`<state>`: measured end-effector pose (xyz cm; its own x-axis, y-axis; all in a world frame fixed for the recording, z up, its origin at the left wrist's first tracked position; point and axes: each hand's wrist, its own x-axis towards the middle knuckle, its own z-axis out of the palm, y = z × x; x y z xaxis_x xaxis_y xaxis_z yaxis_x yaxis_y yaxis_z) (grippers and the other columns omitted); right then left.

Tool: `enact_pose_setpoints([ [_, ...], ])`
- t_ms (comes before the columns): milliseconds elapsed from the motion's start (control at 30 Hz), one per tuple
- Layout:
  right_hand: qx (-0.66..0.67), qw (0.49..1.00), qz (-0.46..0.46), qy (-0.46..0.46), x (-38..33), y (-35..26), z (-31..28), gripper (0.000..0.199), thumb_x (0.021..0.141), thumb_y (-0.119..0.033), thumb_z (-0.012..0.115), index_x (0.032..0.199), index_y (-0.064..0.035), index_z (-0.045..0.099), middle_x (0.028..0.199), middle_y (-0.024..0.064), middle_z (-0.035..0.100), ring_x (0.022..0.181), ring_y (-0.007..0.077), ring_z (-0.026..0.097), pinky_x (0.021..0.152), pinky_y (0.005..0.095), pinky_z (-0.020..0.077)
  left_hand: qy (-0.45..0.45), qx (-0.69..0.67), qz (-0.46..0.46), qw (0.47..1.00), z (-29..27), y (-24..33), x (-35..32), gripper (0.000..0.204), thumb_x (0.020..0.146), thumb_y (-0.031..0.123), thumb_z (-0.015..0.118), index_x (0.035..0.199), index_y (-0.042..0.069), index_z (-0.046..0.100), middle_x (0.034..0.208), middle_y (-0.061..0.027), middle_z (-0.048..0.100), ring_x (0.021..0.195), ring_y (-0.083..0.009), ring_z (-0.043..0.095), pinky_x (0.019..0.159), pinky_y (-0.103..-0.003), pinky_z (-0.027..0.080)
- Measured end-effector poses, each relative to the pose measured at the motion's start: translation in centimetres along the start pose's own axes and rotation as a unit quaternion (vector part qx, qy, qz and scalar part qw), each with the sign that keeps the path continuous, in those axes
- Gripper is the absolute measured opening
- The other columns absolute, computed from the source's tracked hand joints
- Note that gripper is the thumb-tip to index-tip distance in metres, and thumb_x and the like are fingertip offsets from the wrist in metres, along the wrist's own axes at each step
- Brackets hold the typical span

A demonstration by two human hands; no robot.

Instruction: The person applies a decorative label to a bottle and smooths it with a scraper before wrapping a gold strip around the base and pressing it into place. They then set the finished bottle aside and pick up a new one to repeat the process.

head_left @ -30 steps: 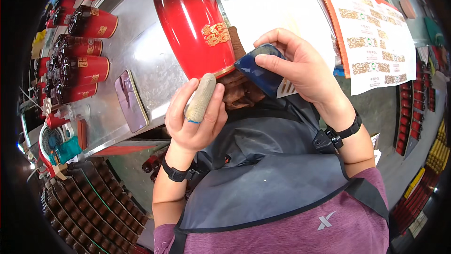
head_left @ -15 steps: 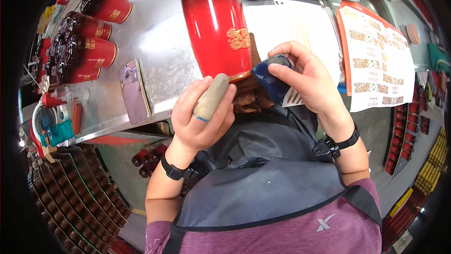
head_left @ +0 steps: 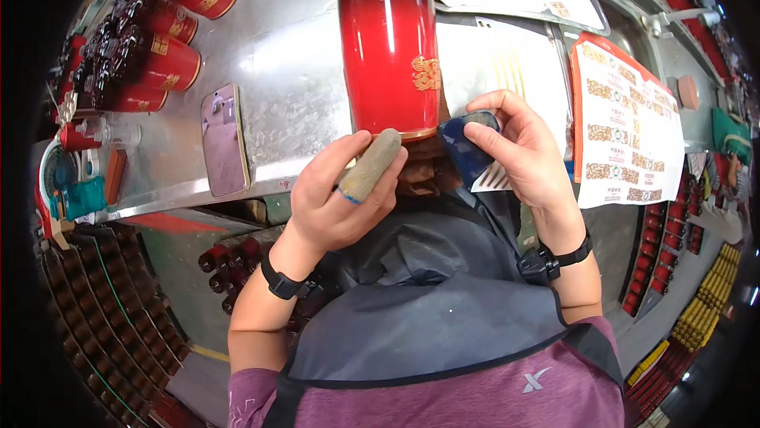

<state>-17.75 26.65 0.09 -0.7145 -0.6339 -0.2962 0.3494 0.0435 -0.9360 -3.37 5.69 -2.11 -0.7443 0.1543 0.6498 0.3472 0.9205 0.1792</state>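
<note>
A tall red jar (head_left: 388,48), dark at its far end and with a gold design on its right side, lies on the bench with its base toward me. My left hand (head_left: 344,190) is closed, its curled fingers against the left of that base. One finger wears a grey-beige finger cot (head_left: 370,167) with a blue edge. Just right of the base, my right hand (head_left: 526,155) pinches a dark blue flat piece (head_left: 467,147) between thumb and fingers. Brown cloth (head_left: 417,176) lies under the jar's base, partly hidden.
A phone (head_left: 224,139) lies on the metal bench (head_left: 293,56) to the left. Several red jars (head_left: 158,64) stand beyond it. Printed sheets (head_left: 625,127) spread across the right side. Below the bench are more small red jars (head_left: 229,266) and racks of brown items (head_left: 103,317).
The whole view has shifted, so the jar sits further right in the picture. Both hands keep their places at its base, and the gold design shows slightly nearer the jar's right edge.
</note>
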Motion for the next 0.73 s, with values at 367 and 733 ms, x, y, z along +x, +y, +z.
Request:
enact_pose_setpoints([
  [367, -0.026, 1.000, -0.001, 0.009, -1.2, 0.2, -1.4, 0.020, 0.095, -0.001, 0.061, 0.115, -0.0016, 0.059, 0.103, 0.0016, 0.059, 0.096, 0.0080, 0.055, 0.085, 0.0235, 0.0438, 0.031, -0.037, 0.082, 0.995, 1.3, 0.0, 1.0, 0.041, 0.082, 0.021, 0.069, 0.122, 0.013, 0.069, 0.122, -0.0013, 0.061, 0.118, -0.0201, 0.055, 0.103, -0.032, 0.044],
  [733, 0.118, 0.981, -0.040, -0.150, -2.2, -2.2, -5.1, 0.029, 0.106, -0.028, 0.048, 0.094, -0.0031, 0.057, 0.083, 0.0048, 0.055, 0.069, 0.0143, 0.052, 0.064, 0.0257, 0.0458, -0.083, 0.130, -0.556, 0.817, -8.6, -5.1, -7.4, 0.098, 0.079, 0.038, 0.079, 0.156, 0.008, 0.025, 0.140, -0.0276, 0.045, 0.128, -0.0401, 0.046, 0.108, -0.049, 0.038],
])
